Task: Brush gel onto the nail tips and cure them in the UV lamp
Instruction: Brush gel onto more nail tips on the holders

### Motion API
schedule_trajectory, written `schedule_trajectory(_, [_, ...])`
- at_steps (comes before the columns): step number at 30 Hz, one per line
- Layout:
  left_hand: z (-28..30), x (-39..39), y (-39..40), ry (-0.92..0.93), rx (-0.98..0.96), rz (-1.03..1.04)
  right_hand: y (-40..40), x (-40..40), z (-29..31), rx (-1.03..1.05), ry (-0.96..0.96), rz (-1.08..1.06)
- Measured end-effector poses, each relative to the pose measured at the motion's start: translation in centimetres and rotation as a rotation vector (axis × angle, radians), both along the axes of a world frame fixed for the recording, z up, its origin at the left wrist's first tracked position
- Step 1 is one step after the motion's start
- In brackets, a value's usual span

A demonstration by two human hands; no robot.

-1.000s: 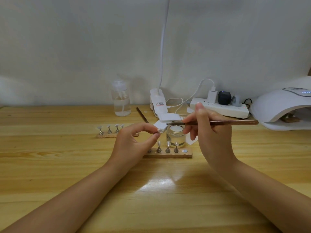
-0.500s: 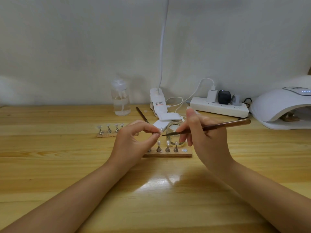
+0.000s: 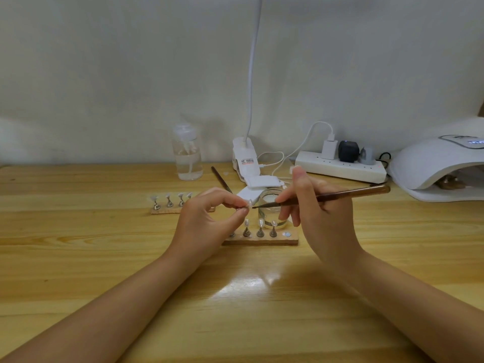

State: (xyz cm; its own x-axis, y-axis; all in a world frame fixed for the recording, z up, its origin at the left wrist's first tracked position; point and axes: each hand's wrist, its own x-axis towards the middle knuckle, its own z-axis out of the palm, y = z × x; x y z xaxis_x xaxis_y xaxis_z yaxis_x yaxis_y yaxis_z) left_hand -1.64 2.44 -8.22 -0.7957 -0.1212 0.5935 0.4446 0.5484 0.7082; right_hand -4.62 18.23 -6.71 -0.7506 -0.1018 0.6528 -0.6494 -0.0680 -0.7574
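My left hand (image 3: 207, 221) pinches a small clear nail tip (image 3: 248, 204) on its stand between thumb and forefinger, held above the table. My right hand (image 3: 318, 213) grips a thin brown brush (image 3: 340, 195) like a pen, and its dark tip touches the nail tip. Below them a wooden holder (image 3: 262, 240) carries three more nail tips on metal stands. A second wooden holder (image 3: 167, 208) with several tips lies further left. A small glass jar (image 3: 271, 205) stands behind the near holder. The white UV lamp (image 3: 440, 163) sits at the far right.
A clear pump bottle (image 3: 187, 153) stands at the back. Beside it are a white clip lamp base (image 3: 245, 159), white pads (image 3: 263, 182), a power strip (image 3: 340, 167) with plugs and cables, and a second brush (image 3: 221, 182) lying on the wooden table (image 3: 78, 258).
My right hand lowered and tilted the brush so its tip came left from above the jar to the nail tip held in my left hand. My left hand stayed almost still.
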Motion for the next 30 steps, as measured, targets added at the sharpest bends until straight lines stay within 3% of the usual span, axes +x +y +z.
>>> schedule_trajectory(6, [-0.09,-0.06,-0.05,-0.004,-0.005,-0.004,-0.11,0.12,-0.04,0.069,-0.028,-0.018])
schedule_trajectory(30, [0.02,0.05,0.02,-0.047,0.001,0.004,-0.1,0.37,-0.01,-0.011,-0.074,-0.034])
